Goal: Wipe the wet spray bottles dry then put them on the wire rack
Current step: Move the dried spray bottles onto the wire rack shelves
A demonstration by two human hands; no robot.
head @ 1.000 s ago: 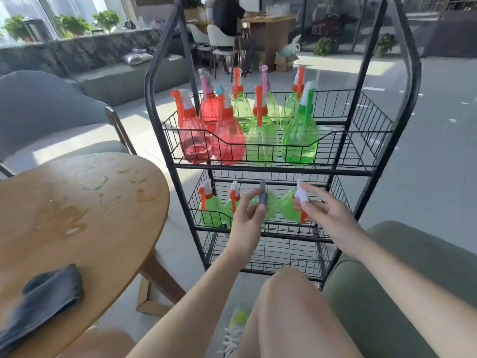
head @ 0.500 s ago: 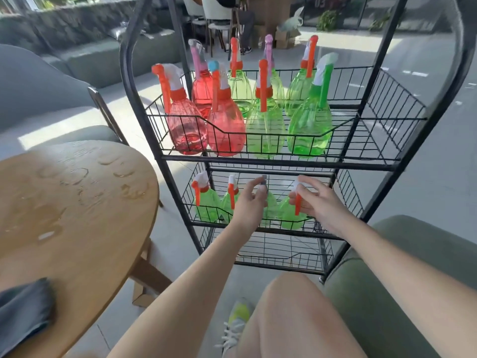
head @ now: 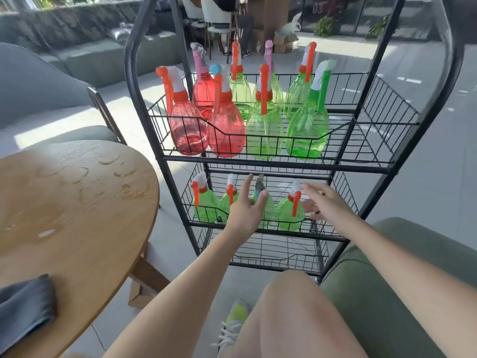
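Observation:
A black wire rack (head: 278,164) stands in front of me. Its top basket holds several red and green spray bottles (head: 307,130). Four small green bottles stand in the middle basket. My left hand (head: 246,210) is spread in front of the third one, a green bottle with a grey nozzle (head: 259,186), fingers straight, holding nothing. My right hand (head: 322,202) hovers just right of the fourth green bottle with an orange trigger (head: 290,211), fingers extended and apart from it. A grey cloth (head: 24,306) lies on the round table.
The round wooden table (head: 72,208) at my left carries water rings. A green sofa (head: 387,280) is under my right arm, a grey chair (head: 38,94) behind the table. The rack's bottom basket (head: 278,250) holds nothing. My knee and shoe are below.
Both hands have let go of the two green bottles, now standing in the middle basket, and have opened. The view has moved closer to the rack.

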